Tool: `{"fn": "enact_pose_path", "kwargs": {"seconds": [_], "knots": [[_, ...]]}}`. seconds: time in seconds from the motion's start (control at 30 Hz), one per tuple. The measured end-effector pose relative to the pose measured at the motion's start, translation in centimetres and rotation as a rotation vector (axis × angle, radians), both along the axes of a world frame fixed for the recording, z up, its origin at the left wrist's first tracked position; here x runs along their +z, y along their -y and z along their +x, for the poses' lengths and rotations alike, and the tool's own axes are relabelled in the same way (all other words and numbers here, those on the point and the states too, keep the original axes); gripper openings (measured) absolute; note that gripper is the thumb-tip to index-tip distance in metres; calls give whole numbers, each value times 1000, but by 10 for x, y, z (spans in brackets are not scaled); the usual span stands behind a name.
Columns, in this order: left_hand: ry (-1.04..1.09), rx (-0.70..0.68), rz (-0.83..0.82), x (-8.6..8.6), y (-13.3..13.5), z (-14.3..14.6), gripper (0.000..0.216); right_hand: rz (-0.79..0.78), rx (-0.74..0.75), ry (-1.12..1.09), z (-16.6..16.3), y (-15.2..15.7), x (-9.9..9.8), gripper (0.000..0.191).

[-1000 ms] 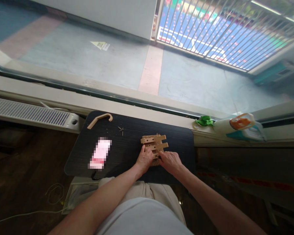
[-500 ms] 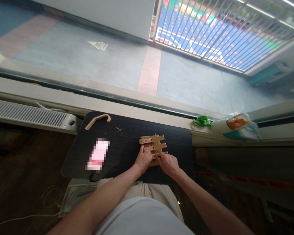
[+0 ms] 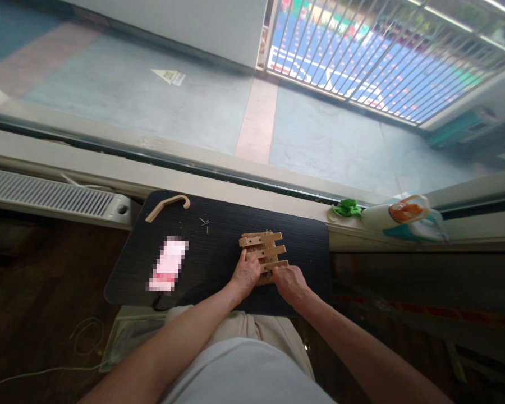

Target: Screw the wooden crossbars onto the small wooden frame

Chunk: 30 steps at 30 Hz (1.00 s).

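Left hand [image 3: 246, 273] bent over wooden strips [image 3: 273, 251], at their left; right hand [image 3: 291, 282] curled at nearest strip's right end. Can't tell if either pinches. Strips lie on rough board [image 3: 264, 279], right half of table [image 3: 219, 269].

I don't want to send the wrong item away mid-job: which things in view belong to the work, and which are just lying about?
In the work:
left hand
right hand
three wooden strips
rough brown board beneath them
probably the loose metal pieces

Apparently lying about:
hooked wooden piece, role unclear
pixelated pink item
green item
white bottle-like item
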<state>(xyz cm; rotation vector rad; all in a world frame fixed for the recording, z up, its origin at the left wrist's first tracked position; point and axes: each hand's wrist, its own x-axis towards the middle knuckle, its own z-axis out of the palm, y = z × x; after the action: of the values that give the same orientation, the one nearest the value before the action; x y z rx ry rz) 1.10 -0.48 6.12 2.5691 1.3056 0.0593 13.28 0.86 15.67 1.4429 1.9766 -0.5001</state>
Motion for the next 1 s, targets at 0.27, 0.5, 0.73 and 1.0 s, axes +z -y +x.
{"fn": "enact_pose_path", "kwargs": {"seconds": [0.27, 0.5, 0.73, 1.0], "knots": [[-17, 8, -6, 6, -1, 0, 19, 34, -149, -12, 6, -3, 0, 27], [-2, 13, -48, 3, 0, -1, 17, 50, 120, -30, -2, -10, 13, 27], [-13, 3, -24, 1, 0, 0, 18, 21, -13, -17, -5, -7, -4, 28], [-6, 13, -6, 3, 0, -1, 17, 73, -134, -12, 7, -4, -3, 25]]}}
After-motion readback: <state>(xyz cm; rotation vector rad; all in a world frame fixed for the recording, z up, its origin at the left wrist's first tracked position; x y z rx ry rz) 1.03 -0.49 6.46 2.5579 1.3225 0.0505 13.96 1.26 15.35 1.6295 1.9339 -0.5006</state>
